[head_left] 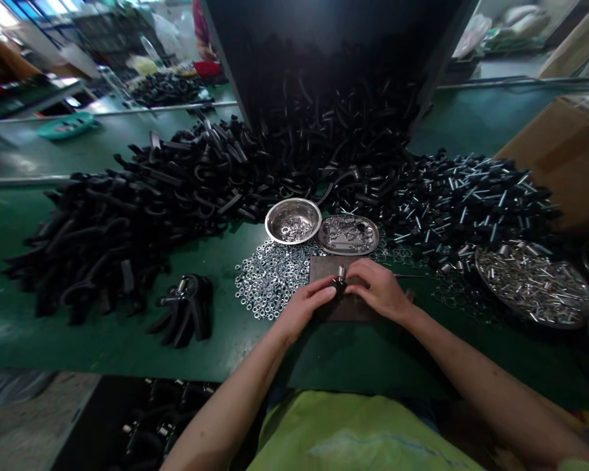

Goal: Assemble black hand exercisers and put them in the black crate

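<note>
Over a brown metal plate (346,314) on the green bench, both my hands meet at a small black part (340,286) with a coiled metal spring (342,271) standing up from it. My left hand (308,304) pinches it from the left, thumb and forefinger closed on its near side. From the right, my right hand (380,288) curls its fingers and thumb against the same part. The fingers hide much of its shape. Loose metal nuts (267,281) lie heaped just left of the plate.
Beyond the plate sit a round steel bowl (269,230) and an oval tray (338,248) of small metal bits. Black curved handles (177,196) pile up behind and left; a few lie bunched (189,311) nearer. Black-headed screws (471,203), metal pins (535,284) and a cardboard box (559,157) stand right.
</note>
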Action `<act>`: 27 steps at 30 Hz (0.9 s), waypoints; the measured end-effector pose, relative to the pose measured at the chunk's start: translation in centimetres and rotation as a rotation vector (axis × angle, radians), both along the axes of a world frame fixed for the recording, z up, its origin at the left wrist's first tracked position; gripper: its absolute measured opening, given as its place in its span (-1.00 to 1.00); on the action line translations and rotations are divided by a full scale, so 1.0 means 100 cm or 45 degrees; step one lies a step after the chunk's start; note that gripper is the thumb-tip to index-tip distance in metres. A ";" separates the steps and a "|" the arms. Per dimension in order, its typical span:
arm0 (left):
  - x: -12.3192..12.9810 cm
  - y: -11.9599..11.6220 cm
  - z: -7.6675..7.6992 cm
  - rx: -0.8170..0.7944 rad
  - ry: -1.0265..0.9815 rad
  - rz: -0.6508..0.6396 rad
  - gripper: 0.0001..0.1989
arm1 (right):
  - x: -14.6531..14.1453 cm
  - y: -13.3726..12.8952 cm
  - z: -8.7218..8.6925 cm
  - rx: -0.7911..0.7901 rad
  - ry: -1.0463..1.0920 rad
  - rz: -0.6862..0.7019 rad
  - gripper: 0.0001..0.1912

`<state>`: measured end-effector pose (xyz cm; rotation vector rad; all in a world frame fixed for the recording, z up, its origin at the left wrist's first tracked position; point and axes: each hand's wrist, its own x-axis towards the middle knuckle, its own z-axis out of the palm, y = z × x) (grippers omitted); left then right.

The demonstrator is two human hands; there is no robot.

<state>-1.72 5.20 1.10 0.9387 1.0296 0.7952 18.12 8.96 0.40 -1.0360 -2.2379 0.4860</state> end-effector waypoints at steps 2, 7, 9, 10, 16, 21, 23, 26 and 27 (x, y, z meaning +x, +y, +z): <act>-0.001 0.007 -0.003 0.272 0.327 -0.140 -0.43 | 0.007 0.006 -0.010 0.319 -0.318 0.088 -0.89; 0.010 0.002 -0.019 0.963 1.101 -0.309 -0.32 | 0.016 0.014 -0.024 0.662 -0.690 0.182 -0.79; 0.014 -0.006 -0.025 1.086 1.273 -0.339 -0.32 | 0.019 0.011 -0.019 0.623 -0.725 0.168 -0.78; 0.016 -0.010 -0.027 1.117 1.322 -0.343 -0.33 | 0.022 0.007 -0.014 0.577 -0.743 0.149 -0.78; 0.019 -0.016 -0.030 0.980 1.322 -0.160 -0.40 | 0.085 -0.052 0.004 0.019 -0.761 -0.330 -0.76; 0.022 -0.012 -0.026 0.888 1.318 -0.100 -0.46 | 0.142 -0.112 -0.023 -0.414 -0.734 -0.664 -0.70; 0.022 -0.011 -0.025 0.880 1.313 -0.107 -0.46 | 0.137 -0.118 -0.022 -0.523 -0.650 -0.795 -0.72; 0.023 -0.011 -0.025 0.878 1.340 -0.111 -0.45 | 0.104 -0.110 0.007 -0.620 -0.389 -0.792 -0.71; 0.023 -0.011 -0.025 0.879 1.348 -0.111 -0.45 | 0.090 -0.106 0.020 -0.598 -0.240 -0.712 -0.70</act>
